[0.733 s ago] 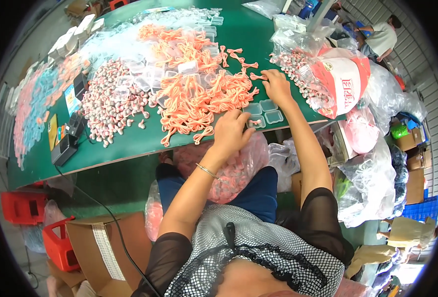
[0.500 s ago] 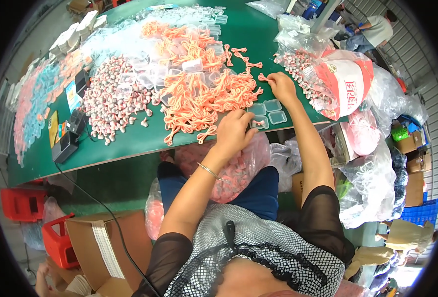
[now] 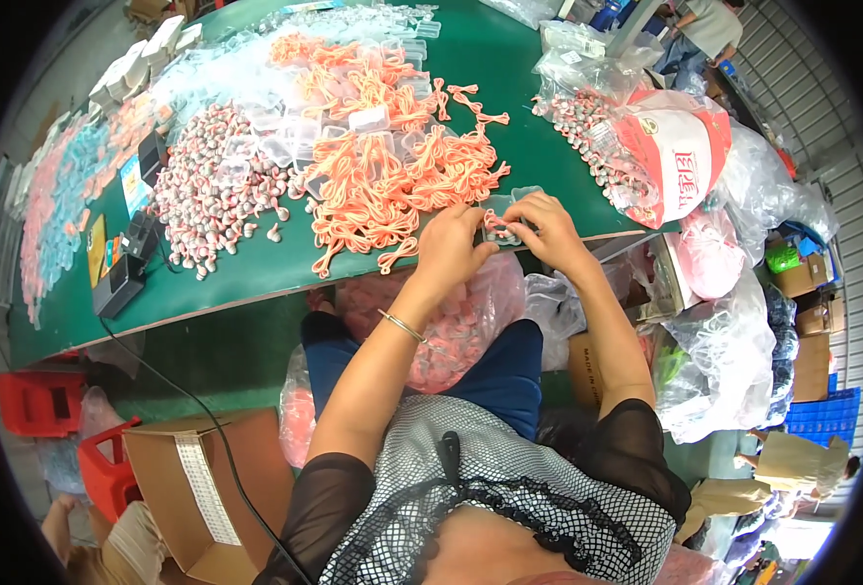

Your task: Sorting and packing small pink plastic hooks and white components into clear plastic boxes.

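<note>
A small clear plastic box (image 3: 502,239) sits with its lid raised at the table's front edge, partly covered by my fingers. My left hand (image 3: 448,244) grips its left side, thumb toward the near edge. From the other side, my right hand (image 3: 548,232) pinches a bundled orange cord (image 3: 495,222) at the box. Whether other pieces lie in the box is hard to make out. Just left of it spreads a heap of orange cord bundles (image 3: 402,171). Farther left is a pile of small round pink-and-grey pieces (image 3: 212,180).
More clear boxes (image 3: 290,136) lie among the heaps. At the right, a red-and-white bag (image 3: 680,146) rests beside another pile of pink-and-grey pieces (image 3: 587,141). Black devices (image 3: 124,288) with a cable stand at the left edge. A plastic bag of pink pieces (image 3: 446,336) is below the table.
My right hand has moved left and nearer, bringing the orange cord from the table right of the heap to the box. My left hand stays beside the box.
</note>
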`<state>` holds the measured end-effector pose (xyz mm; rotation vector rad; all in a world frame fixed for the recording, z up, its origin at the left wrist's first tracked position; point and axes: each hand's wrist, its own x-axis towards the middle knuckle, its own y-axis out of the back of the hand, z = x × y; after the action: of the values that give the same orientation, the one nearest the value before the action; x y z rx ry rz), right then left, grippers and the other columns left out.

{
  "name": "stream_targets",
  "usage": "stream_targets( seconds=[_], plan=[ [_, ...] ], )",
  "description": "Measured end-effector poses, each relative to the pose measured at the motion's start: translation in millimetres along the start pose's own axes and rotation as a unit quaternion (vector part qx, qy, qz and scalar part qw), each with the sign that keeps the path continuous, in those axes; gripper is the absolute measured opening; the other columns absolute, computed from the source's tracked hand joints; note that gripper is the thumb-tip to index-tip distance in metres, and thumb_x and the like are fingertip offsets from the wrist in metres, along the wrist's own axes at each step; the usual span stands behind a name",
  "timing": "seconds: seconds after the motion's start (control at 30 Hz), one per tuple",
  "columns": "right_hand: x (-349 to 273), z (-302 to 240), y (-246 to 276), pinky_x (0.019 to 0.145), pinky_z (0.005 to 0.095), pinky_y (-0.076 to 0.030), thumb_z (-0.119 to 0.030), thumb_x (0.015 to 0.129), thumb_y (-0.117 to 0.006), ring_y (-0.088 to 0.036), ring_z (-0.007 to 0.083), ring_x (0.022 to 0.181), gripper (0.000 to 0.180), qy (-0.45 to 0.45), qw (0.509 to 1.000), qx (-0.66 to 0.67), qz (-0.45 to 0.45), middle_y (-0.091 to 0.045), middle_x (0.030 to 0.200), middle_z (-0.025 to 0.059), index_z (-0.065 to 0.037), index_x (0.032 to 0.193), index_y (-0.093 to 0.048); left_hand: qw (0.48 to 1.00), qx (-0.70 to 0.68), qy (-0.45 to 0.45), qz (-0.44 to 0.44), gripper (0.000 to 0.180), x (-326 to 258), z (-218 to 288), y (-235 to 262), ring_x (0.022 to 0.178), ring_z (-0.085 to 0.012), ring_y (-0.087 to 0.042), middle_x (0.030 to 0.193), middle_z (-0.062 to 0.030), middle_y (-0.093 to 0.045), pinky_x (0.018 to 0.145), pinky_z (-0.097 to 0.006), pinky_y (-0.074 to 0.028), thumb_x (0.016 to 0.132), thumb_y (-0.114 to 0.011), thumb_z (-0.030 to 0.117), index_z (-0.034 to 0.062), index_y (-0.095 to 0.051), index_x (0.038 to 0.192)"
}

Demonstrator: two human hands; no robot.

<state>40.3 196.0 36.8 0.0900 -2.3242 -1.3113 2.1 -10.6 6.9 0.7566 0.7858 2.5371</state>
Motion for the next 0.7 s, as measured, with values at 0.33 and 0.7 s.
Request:
stream_targets(
  seconds=[0.33,0.7],
  plan=[
    [-7,-8,-3,0.081,0.0386,-0.045,-0.008,0.079,-0.07,-0.059,0.0254,0.094,0.016,0.068,0.994,-0.083,0.021,-0.062,0.096,0.0062,-0.01,0.095,-0.069,1.0,-0.024,-0.002,0.017,0.056,-1,3,2,0.094,-0.0298,-0.063,0.096,-0.0094,-0.064,0.079,-0.04,-0.051,0.07,-0.079,0.016,0.009,-0.061,0.122],
    [15,8,-5,0.091,0.0426,-0.038,-0.015,0.08,-0.071,-0.056,0.0252,0.105,0.021,0.019,0.975,-0.213,0.055,-0.062,0.102,0.0049,-0.012,0.101,-0.068,1.0,-0.007,-0.003,0.004,0.053,-1,3,2,0.098,-0.0298,-0.063,0.101,-0.009,-0.063,0.08,-0.041,-0.051,0.071,-0.08,0.018,0.0106,-0.062,0.121]
  ],
)
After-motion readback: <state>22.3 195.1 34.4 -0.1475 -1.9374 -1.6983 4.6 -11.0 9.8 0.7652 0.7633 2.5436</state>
